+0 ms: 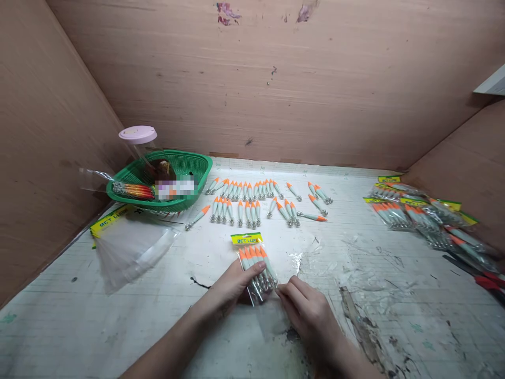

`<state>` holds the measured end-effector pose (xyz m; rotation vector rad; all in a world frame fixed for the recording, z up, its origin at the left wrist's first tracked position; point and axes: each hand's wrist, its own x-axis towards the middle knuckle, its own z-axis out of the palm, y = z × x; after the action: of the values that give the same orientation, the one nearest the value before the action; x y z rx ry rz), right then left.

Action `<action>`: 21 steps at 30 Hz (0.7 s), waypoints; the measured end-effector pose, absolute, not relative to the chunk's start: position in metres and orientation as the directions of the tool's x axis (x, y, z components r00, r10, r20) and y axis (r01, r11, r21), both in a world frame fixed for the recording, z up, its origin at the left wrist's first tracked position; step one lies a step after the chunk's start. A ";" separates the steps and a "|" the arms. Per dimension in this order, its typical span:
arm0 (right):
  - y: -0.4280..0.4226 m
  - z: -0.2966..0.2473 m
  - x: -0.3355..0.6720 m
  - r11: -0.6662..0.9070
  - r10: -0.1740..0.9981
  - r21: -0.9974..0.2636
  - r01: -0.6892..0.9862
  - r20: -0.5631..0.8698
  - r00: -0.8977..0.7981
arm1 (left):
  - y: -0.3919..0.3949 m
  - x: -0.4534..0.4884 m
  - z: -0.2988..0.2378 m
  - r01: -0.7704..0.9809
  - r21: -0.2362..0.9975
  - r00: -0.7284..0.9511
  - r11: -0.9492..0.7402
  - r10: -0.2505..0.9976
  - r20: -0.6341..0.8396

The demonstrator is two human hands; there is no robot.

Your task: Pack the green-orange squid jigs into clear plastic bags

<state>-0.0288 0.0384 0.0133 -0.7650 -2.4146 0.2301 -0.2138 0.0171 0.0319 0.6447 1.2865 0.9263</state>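
A clear plastic bag (254,259) with a yellow and green "BCT LURE" header holds several orange-tipped, pale squid jigs side by side, hooks toward me. My left hand (232,278) grips it, thumb across the front. At its lower, hook end, my right hand (310,308) is closed with the fingertips pinched at the bag's clear plastic edge; the fingertips are partly hidden. Beyond the bag, loose squid jigs (240,212) lie in two rough rows on the table.
At left, empty header bags (130,247) lie fanned out beside a green basket (203,163) containing packaged items and a pink-lidded clear jar (138,135). Filled lure packs (418,213) are piled at right, near red-and-black scissors (489,281). Wooden panels (252,95) enclose the worn table.
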 end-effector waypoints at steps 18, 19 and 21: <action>0.052 0.004 -0.043 0.907 0.375 -0.058 0.416 0.557 -0.741 | 0.000 -0.208 -0.003 0.938 0.147 0.296 -0.314 0.946 0.134; 0.052 0.004 -0.044 0.902 0.387 -0.063 0.428 0.558 -0.734 | 0.000 -0.209 -0.001 0.934 0.167 0.295 -0.315 0.946 0.135; 0.051 0.006 -0.043 0.892 0.411 -0.080 0.445 0.551 -0.726 | -0.003 -0.211 0.005 0.923 0.225 0.287 -0.312 0.948 0.139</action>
<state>-0.0434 0.0511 0.0065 -0.6150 -2.4774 -0.0769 -0.2107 -0.0027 0.0050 2.4379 1.7789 0.3760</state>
